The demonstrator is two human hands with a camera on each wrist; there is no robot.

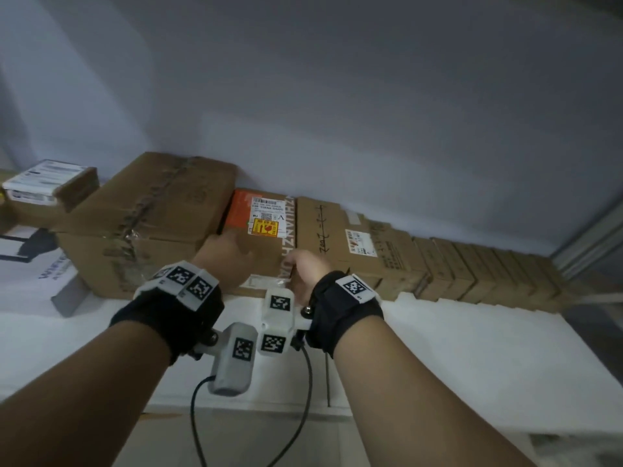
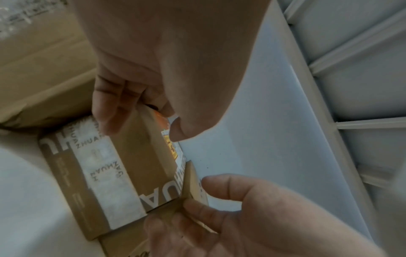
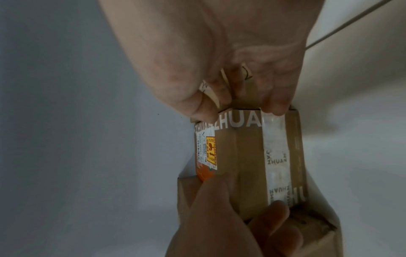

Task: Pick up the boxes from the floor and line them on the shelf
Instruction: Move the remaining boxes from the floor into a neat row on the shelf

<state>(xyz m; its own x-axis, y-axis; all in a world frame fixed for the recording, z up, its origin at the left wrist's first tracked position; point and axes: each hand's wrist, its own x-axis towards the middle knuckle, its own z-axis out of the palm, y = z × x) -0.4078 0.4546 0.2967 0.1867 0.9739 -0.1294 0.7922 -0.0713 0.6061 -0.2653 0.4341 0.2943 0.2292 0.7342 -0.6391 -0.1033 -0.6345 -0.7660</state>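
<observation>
A brown cardboard box (image 1: 261, 241) printed with "ZHUANZHUAN" in white letters is seen on the white shelf (image 1: 438, 348), standing between a large taped carton (image 1: 148, 224) on its left and a flat brown box (image 1: 323, 230) with handwriting and a white label on its right. An orange band is shown at its far end, beside a white shipping label with a barcode and a yellow fragile sticker; the small print cannot be read. White tape with the same word repeated is run over its near face. Its long axis is pointed away from the person, toward the back wall (image 1: 337, 96).

The box is held at both near corners: the left hand (image 1: 226, 257) is curled over the left top edge with fingers down the side, and the right hand (image 1: 308, 269) is pinched on the right corner, thumb above.

To the right, a row of small brown boxes (image 1: 478, 274) is lined along the wall. At far left, a white-labelled box (image 1: 47, 183) is stacked on another.
</observation>
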